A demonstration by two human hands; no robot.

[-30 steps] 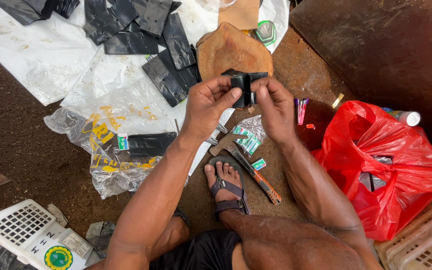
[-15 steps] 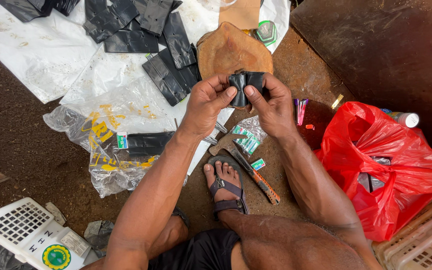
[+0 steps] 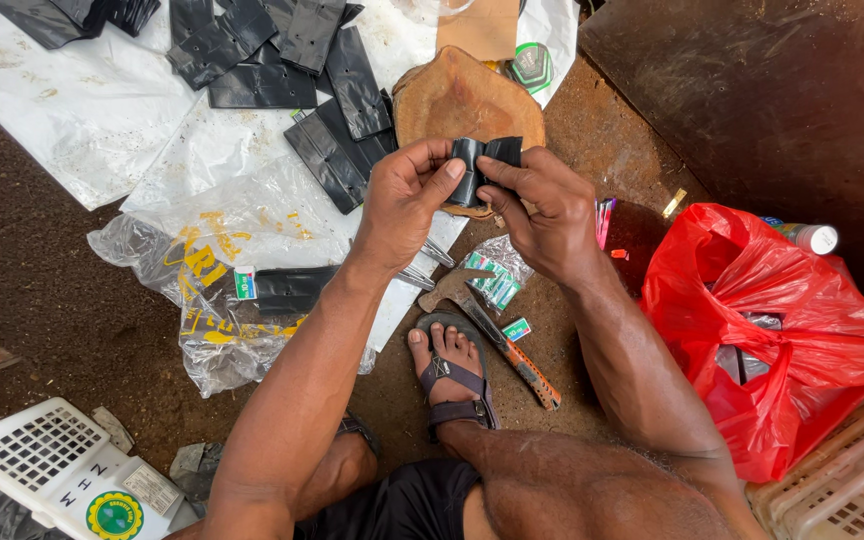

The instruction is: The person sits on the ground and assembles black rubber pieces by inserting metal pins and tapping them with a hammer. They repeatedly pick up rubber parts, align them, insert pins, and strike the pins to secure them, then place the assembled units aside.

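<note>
Partly hidden behind both sets of fingers, a small folded black plastic bag [image 3: 485,165] is held up over a rounded slab of cut wood [image 3: 457,100]. Only the bag's glossy, creased top edge and middle fold show. The left hand [image 3: 404,205] pinches its left side, thumb pressed against curled fingers; the right hand [image 3: 544,212] clamps the right side between thumb and forefinger. More flat black plastic bags [image 3: 302,70] lie scattered on a crumpled white plastic sheet [image 3: 72,110], some cut off by the top edge. A clear, wrinkled plastic bag [image 3: 212,290] holds another black bundle. Below the wrists a knife with an orange handle [image 3: 507,350] lies on brown dirt beside a sandalled foot [image 3: 449,372]. A shiny red plastic bag [image 3: 782,330] sits to the right, its contents hard to make out.
</note>
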